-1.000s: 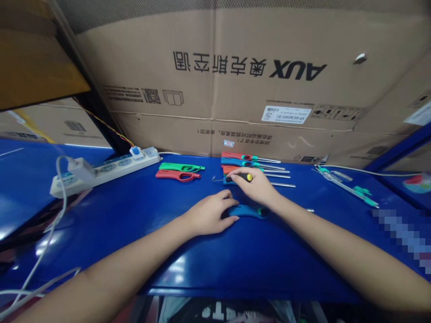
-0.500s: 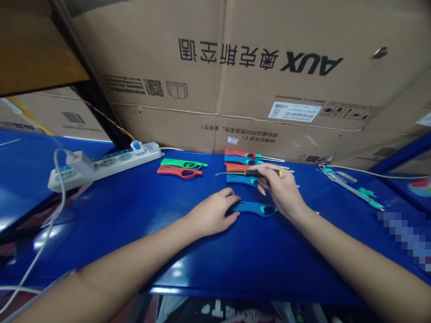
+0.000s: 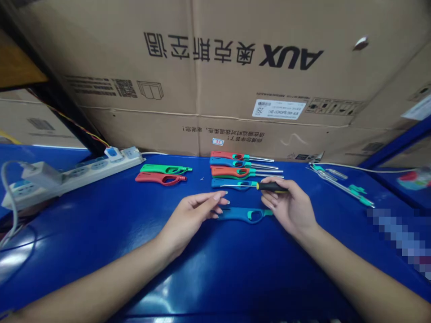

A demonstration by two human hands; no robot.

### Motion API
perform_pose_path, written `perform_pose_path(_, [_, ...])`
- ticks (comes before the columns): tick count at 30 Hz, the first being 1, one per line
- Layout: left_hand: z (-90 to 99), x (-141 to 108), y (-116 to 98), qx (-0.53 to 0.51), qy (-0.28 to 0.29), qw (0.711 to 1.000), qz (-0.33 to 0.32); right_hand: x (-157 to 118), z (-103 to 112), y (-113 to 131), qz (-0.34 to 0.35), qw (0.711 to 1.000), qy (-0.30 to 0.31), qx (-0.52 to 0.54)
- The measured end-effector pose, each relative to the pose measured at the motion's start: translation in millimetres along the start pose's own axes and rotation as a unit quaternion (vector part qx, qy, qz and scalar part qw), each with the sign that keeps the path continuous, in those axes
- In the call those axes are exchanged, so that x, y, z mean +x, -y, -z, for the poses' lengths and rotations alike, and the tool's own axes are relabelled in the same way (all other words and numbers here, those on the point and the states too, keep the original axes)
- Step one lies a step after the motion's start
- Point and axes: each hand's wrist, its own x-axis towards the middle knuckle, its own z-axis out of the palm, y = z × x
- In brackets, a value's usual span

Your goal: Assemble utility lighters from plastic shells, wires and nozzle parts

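Observation:
My right hand (image 3: 286, 204) holds a screwdriver (image 3: 274, 187) by its black and yellow handle, the thin shaft pointing left. Below the shaft, a blue lighter with a green trigger (image 3: 239, 214) lies on the blue tabletop; its nozzle end passes under my right hand. My left hand (image 3: 193, 215) is beside the butt of this lighter, fingers half bent and slightly apart, with nothing visible in them. Whether it touches the lighter I cannot tell. A tiny screw-like piece (image 3: 202, 178) lies on the table beyond my left hand.
Several lighters with metal nozzles, such as the orange one (image 3: 224, 172), lie in a row by the cardboard box (image 3: 175, 98). Green (image 3: 151, 168) and red (image 3: 151, 178) lighter bodies lie left. A power strip (image 3: 81, 172) stands far left; metal tubes with green parts (image 3: 343, 185) lie right.
My left hand has come off the lighter's butt and moved left. The screwdriver tip has drawn back to the right and slightly down. The view has shifted to the right.

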Motion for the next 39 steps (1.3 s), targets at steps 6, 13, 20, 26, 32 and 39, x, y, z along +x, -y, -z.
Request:
perform_pose_path(6, [-4.1, -1, -6, -0.162, -0.002, 0.984, 0.07, -9, -3, -2, -0.018, 1.0, 0.015, 0.021])
perform_pose_path(13, [-3.6, -3, -8, -0.192, -0.002, 0.98, 0.051, -12, -3, -4, -0.003, 0.999, 0.047, -0.006])
perform_pose_path(20, [-1.5, -1, -9, -0.214, 0.007, 0.975, 0.059, -12, -4, -1, 0.006, 0.999, 0.043, -0.009])
perform_pose_path(26, [1.2, 0, -8, -0.237, -0.005, 0.969, 0.065, -14, -4, 2, 0.021, 0.999, 0.025, -0.008])
perform_pose_path(32, [-0.6, 1, -9, -0.243, -0.015, 0.967, 0.074, -15, -4, 3, 0.024, 1.0, 0.017, -0.011])
perform_pose_path(39, [1.1, 2, -10, -0.234, -0.06, 0.969, 0.057, -18, -5, 4, 0.038, 0.999, 0.016, -0.014])
